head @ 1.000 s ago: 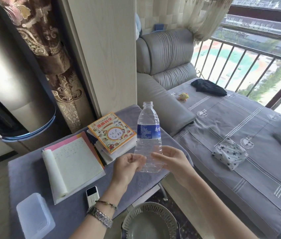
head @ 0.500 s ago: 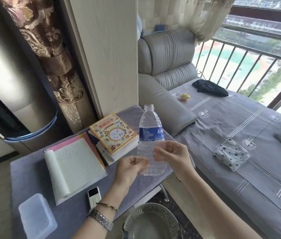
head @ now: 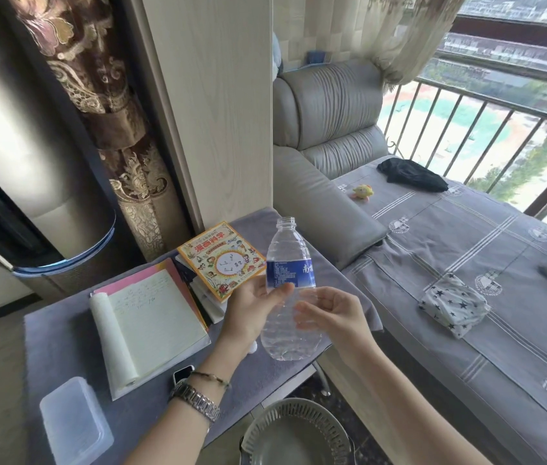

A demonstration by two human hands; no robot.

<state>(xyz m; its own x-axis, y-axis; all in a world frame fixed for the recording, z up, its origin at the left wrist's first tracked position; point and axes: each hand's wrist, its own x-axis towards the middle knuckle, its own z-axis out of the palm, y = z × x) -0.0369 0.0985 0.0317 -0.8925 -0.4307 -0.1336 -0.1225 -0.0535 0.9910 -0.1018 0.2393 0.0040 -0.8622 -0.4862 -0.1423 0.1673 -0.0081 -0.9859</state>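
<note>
A clear plastic water bottle point(head: 290, 317) with a blue label and no cap stands nearly upright at the front right edge of the grey-covered table point(head: 54, 333). My left hand point(head: 252, 313) grips it from the left, thumb laid across the lower edge of the label. My right hand point(head: 335, 313) is beside the bottle's right side with loosely curled fingers; its fingertips overlap the bottle's front and hold nothing I can see. A small white thing point(head: 253, 347) shows under my left hand; I cannot tell what it is.
On the table lie an open notebook point(head: 151, 320), a stack of books with a colourful cover point(head: 221, 260), a clear plastic box point(head: 74, 421) and a small white device point(head: 183, 372). A metal basket point(head: 295, 434) sits below. To the right is a grey-sheeted sofa bed point(head: 466, 250).
My left hand has moved up from beside the bottle's base and closed round its middle. My right hand has opened somewhat and stays by the bottle's right side.
</note>
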